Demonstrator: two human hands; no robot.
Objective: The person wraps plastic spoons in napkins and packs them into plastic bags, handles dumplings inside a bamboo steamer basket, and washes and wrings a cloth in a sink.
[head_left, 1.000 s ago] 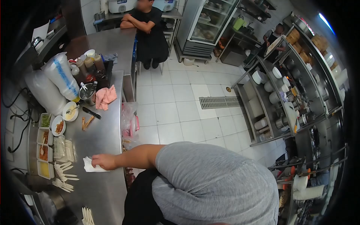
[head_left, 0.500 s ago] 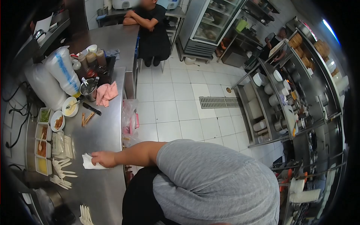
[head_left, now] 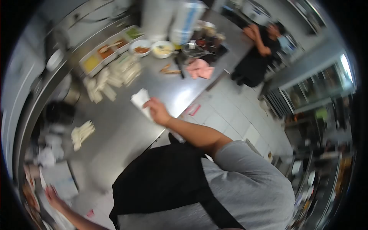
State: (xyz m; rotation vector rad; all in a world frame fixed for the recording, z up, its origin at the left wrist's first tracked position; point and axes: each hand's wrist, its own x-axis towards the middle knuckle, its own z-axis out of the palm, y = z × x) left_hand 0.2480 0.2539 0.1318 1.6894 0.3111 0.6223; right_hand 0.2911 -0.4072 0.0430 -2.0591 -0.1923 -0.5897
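My right hand (head_left: 158, 111) grips folded white paper, like a napkin (head_left: 141, 100), just above or against the steel counter (head_left: 119, 126). Its fingers are closed on the near edge of the paper. At the far left, my left hand (head_left: 54, 197) reaches beside a pale flat box or pad (head_left: 61, 180). A thin white strip shows by its fingertips; blur hides whether they hold it. Pale bundles that look like disposable cutlery (head_left: 111, 78) lie beyond the napkin, and another such bundle (head_left: 82, 134) rests between my hands.
Food tubs (head_left: 92, 63) line the back edge, beside two bowls (head_left: 162, 50). A pink cloth (head_left: 200, 69), a black marker-like object (head_left: 179, 68), clothespins (head_left: 170, 70) and sauce bottles (head_left: 211, 38) stand or lie farther right. Another person (head_left: 260, 50) leans at the counter's end, near a glass-door fridge (head_left: 314, 88).
My view has swung left and tilted. My left hand has come into view at the far left. The napkin is still in my right hand, now angled upward off its earlier spot.
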